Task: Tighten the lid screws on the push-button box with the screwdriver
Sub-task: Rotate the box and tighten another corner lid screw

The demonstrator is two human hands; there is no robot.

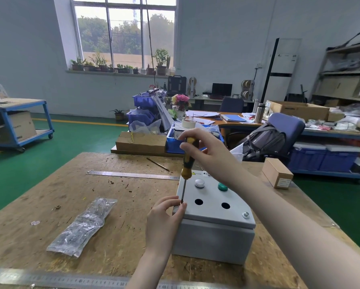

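The push-button box (213,222) sits on the bench (49,205) at about 5 o'clock from the bench's middle, lid up. The right hand (204,152) is wrapped around the yellow-and-black handle of the screwdriver (188,163), which stands nearly upright with its tip at the lid's near-left corner, roughly 8 o'clock on the lid. The left hand (164,213) pinches the lower shaft and tip there, steadying it; the screw itself is hidden under the fingers.

At 4 o'clock on the lid, a corner screw (245,215) is seated, though how tight it is cannot be told. The far corners, at 10 and 2 o'clock, are covered by the screwdriver and the right forearm.

So the work looks to be partway: one screw in hand, one visibly in place, and the far two unknown.

A clear plastic bag (81,226) lies at 9 o'clock from the box.
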